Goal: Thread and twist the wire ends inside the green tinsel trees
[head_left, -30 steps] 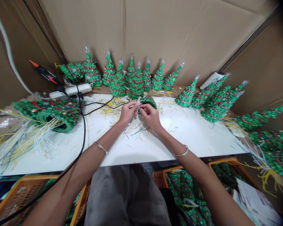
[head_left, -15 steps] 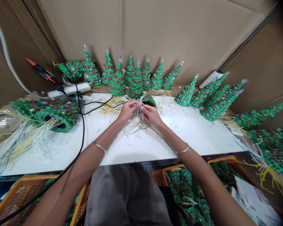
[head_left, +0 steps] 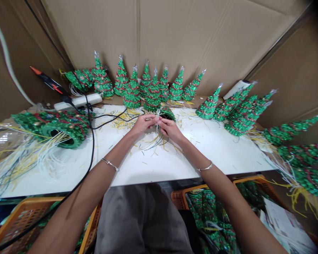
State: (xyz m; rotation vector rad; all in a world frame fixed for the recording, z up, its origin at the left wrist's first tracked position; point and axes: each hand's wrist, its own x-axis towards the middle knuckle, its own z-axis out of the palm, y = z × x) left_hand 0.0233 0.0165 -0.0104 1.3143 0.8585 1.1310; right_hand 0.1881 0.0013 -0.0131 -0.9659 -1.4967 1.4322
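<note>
Between my fingertips is a bundle of thin white wires (head_left: 158,112), its short ends fanned upward and more strands hanging below. My left hand (head_left: 145,123) pinches it from the left, and my right hand (head_left: 170,128) pinches it from the right, the fingertips meeting. Right behind my hands lies a small green Christmas tree (head_left: 167,113) on its side, its hollow base toward me and mostly hidden by my hands. Loose wire strands (head_left: 156,141) trail on the table just below my fingers.
A white table (head_left: 137,165) carries scattered wire clippings. Several decorated trees (head_left: 152,91) stand along the back. At left lie a larger tree (head_left: 66,130), a power strip (head_left: 79,101) and a black cable (head_left: 93,151). Orange baskets (head_left: 182,195) sit below the front edge.
The white wire ends now stick up in a fan above my fingertips. My left hand has shifted slightly down, its fingers closer around the bundle.
</note>
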